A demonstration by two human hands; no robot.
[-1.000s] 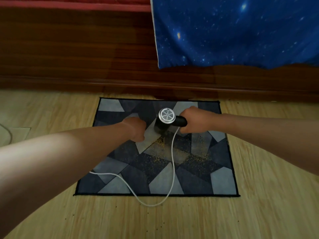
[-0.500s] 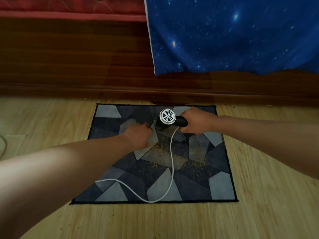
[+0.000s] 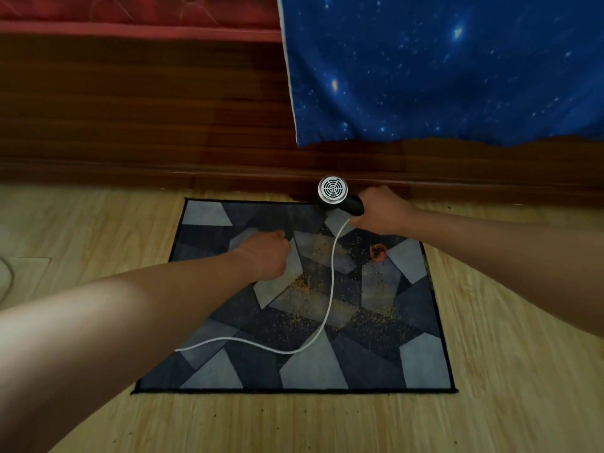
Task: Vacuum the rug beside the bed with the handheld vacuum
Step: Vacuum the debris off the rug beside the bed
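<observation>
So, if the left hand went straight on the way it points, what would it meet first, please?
The left hand would probably meet the white cord below the handheld vacuum, then the right hand; depth over the rug is unclear.

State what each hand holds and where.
Right hand grips the black handheld vacuum with round silver grille by its handle. Left hand rests curled on the grey geometric rug; its hold cannot be told.

One rug (image 3: 310,371), one vacuum (image 3: 340,197), two hands (image 3: 264,256) (image 3: 382,210)
</observation>
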